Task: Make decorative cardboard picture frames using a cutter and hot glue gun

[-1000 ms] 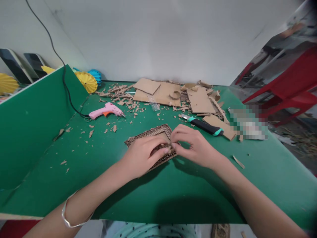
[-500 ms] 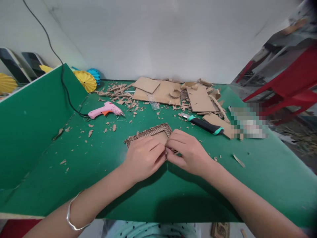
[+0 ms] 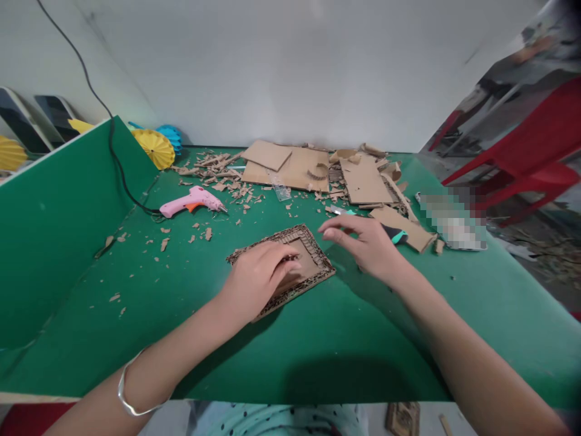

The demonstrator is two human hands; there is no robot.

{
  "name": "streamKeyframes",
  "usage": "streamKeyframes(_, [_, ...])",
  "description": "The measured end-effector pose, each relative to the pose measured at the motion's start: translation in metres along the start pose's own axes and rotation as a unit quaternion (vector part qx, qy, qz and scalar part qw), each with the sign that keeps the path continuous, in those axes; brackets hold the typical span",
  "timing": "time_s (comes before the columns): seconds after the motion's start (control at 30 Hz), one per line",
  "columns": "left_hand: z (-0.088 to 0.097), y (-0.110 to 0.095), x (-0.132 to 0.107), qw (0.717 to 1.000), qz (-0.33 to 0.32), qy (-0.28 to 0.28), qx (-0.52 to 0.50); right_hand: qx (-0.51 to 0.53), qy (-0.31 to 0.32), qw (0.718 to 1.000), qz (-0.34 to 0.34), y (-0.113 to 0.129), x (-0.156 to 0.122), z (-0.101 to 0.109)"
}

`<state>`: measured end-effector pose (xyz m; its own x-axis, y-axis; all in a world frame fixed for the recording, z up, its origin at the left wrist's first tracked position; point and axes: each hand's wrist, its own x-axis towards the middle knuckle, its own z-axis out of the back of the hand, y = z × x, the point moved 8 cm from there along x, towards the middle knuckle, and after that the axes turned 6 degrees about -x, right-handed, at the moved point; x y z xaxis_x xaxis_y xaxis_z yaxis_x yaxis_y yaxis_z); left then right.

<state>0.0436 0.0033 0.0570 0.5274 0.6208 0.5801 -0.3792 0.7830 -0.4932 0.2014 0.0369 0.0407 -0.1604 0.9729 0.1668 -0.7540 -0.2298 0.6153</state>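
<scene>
A rectangular cardboard piece with raised corrugated borders lies flat on the green table in front of me. Over its left half is my left hand, closed, with a small cardboard strip showing between thumb and fingers; most of the strip is hidden. My right hand hovers beyond the piece's right corner, its fingers loosely stretched and thumb apart, nothing visible in it. Partly covered by that hand, a black and teal utility knife lies with its blade pointing left.
A pink glue gun rests at the left, its black cord running up past a green partition. Cardboard sheets and torn scraps line the wall. A red chair stands off the table's right side.
My right hand has let go at the cardboard piece and moved right and away toward the utility knife. My left hand stays over the piece, uncovering more of its border.
</scene>
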Motion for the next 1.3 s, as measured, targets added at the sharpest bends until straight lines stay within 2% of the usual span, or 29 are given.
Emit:
streamKeyframes(0.07, [-0.004, 0.007, -0.002, 1.0, 0.026, 0.007, -0.004, 0.103, 0.067, 0.992, 0.035, 0.02, -0.007, -0.015])
streamKeyframes(0.13, [-0.007, 0.01, -0.003, 0.999, 0.042, 0.023, -0.004, 0.155, 0.103, 0.981, 0.046, 0.033, -0.013, -0.025])
streamKeyframes(0.23, [-0.011, 0.012, -0.001, 0.994, 0.063, 0.085, 0.008, 0.167, 0.102, 0.981, 0.011, 0.027, -0.012, -0.028])
streamKeyframes(0.37, [-0.009, 0.018, -0.002, 0.975, 0.1, 0.196, 0.013, 0.12, 0.141, 0.981, -0.053, 0.003, -0.008, -0.028])
streamKeyframes(0.5, [-0.011, 0.026, -0.017, 0.946, 0.145, 0.289, 0.027, 0.025, 0.19, 0.98, -0.046, 0.0, -0.01, -0.036])
streamKeyframes(0.6, [-0.016, 0.031, -0.031, 0.931, 0.163, 0.325, 0.035, -0.039, 0.195, 0.979, -0.036, 0.002, -0.011, -0.042])
streamKeyframes(0.7, [-0.019, 0.031, -0.038, 0.925, 0.169, 0.338, 0.029, -0.066, 0.204, 0.977, -0.018, 0.003, -0.012, -0.045])
streamKeyframes(0.9, [-0.015, 0.028, -0.041, 0.92, 0.14, 0.364, 0.041, -0.073, 0.24, 0.968, 0.017, 0.004, -0.009, -0.047])
streamKeyframes(1.07, [-0.009, 0.037, -0.045, 0.932, 0.137, 0.335, -0.01, -0.062, 0.274, 0.959, 0.04, 0.002, -0.006, -0.051])
streamKeyframes(1.17, [-0.003, 0.038, -0.044, 0.94, 0.129, 0.313, -0.037, -0.062, 0.272, 0.959, 0.052, 0.002, -0.006, -0.051])
streamKeyframes(1.3, [-0.001, 0.033, -0.043, 0.936, 0.15, 0.318, -0.035, -0.073, 0.274, 0.958, 0.041, 0.001, -0.008, -0.052])
